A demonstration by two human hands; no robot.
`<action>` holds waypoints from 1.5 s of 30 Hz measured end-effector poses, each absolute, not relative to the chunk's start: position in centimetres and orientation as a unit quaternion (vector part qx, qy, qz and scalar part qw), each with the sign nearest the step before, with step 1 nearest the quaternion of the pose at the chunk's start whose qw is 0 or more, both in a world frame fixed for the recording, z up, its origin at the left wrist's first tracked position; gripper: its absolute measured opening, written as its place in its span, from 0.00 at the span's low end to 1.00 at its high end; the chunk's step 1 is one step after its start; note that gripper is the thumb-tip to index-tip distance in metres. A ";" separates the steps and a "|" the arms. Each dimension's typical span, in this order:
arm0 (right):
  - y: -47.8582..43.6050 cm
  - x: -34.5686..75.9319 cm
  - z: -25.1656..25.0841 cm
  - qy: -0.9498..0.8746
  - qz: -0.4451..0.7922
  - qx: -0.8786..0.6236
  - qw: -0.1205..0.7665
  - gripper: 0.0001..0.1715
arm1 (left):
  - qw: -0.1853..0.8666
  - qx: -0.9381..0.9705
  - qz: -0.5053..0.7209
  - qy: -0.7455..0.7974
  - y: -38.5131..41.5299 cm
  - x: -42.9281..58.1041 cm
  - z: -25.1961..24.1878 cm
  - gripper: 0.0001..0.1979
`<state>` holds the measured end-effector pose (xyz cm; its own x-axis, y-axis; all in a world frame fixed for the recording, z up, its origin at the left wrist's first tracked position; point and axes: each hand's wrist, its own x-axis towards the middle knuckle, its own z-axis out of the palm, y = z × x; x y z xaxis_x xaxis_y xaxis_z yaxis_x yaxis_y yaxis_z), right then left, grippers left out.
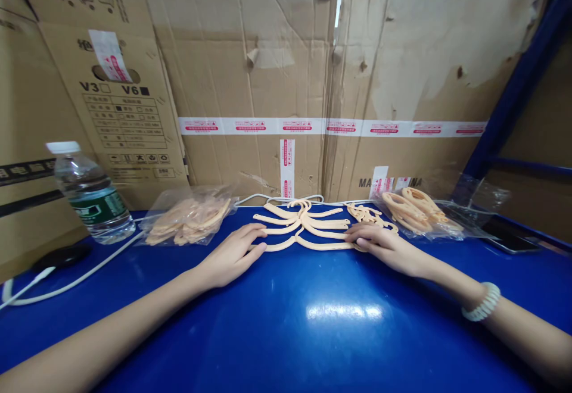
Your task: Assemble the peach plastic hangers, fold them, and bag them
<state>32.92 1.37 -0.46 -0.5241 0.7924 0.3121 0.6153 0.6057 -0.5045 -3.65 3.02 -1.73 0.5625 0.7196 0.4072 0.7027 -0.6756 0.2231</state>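
Several beige plastic clothes hangers [319, 225] lie flat in an overlapping row on the blue table, their hooks toward the back. My left hand [235, 253] has its thumb and fingers closed around the left end of the nearest hanger [283, 244]. At that hanger's right end, my right hand [388, 246] grips with thumb and fingertips, which partly hide the tip. Just behind my right hand is a small heap of loose beige curved pieces [370, 214], partly covered by the fingers.
Clear plastic bags of beige parts lie at left [190, 217] and right [417, 211]. A water bottle [92, 196], a black device [62, 257] and a white cable [89, 271] are at left. A phone [512, 241] lies at right. Cardboard [250, 83] walls the back.
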 end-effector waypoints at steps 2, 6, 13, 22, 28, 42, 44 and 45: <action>1.4 33.0 -0.5 -0.855 0.166 -0.411 0.268 0.23 | 0.011 0.883 0.249 0.397 2.9 -3.6 -1.5 0.15; 1.4 33.2 -0.1 -0.849 0.162 -0.402 0.304 0.22 | -0.008 0.869 0.304 0.390 2.6 -3.4 -1.1 0.14; 0.8 32.5 0.5 -0.805 0.214 -0.400 0.382 0.22 | 0.048 0.855 0.357 0.373 2.4 -2.7 -1.6 0.10; 1.1 32.4 -0.1 -0.631 0.303 -0.449 0.556 0.19 | -0.019 0.837 0.404 0.370 1.6 -2.7 -0.9 0.10; 0.3 31.3 0.4 -0.552 0.376 -0.373 0.643 0.13 | -0.041 0.824 0.424 0.375 0.6 -2.1 -0.2 0.17; 2.3 34.5 0.8 -0.634 0.182 -0.453 0.600 0.16 | 0.150 0.824 0.362 0.410 -0.7 -0.6 -0.3 0.15; 3.2 36.1 0.9 -0.683 0.071 -0.505 0.523 0.16 | 0.158 0.825 0.353 0.411 -0.5 -0.6 -0.5 0.15; 3.6 36.6 0.9 -0.702 0.042 -0.518 0.487 0.16 | 0.159 0.827 0.351 0.409 -0.4 -0.6 -0.5 0.15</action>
<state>36.65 3.58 0.91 0.0120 0.7678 0.6405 0.6866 0.4594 -0.5636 -0.62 -0.40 -0.51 0.4184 0.7890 0.4499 0.5654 -0.6139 0.5509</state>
